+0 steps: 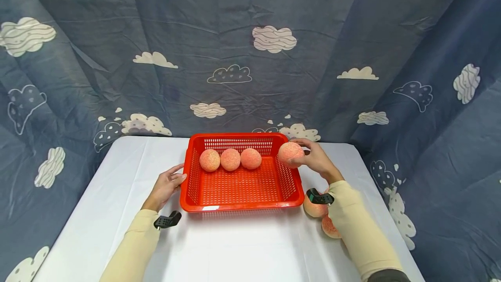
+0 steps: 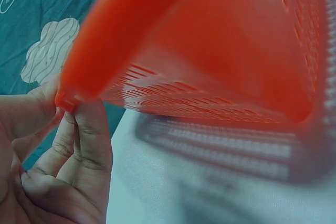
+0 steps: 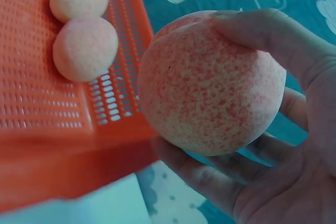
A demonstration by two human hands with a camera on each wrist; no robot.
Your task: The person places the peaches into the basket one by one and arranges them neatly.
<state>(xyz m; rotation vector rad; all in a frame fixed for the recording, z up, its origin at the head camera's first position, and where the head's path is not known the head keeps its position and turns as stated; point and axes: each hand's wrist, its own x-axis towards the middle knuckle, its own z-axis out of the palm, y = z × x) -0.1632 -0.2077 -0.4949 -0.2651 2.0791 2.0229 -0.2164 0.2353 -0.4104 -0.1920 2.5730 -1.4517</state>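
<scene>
Dark-blue cloud-printed cloth hangs behind the white-draped bench. We see the right grip curled round a spherical, pink-speckled peach at the two-o'clock rim of the red plastic lattice basket, whose long axis runs nine to three. From this grip, three row-set peaches lie at nine o'clock; the left grip pinches the basket's nine-o'clock edge. Two loose peaches lie at its four o'clock, nearer the right.

left fingers grip a red basket holding three peaches, while right fingers hold another peach by its right rim.
</scene>
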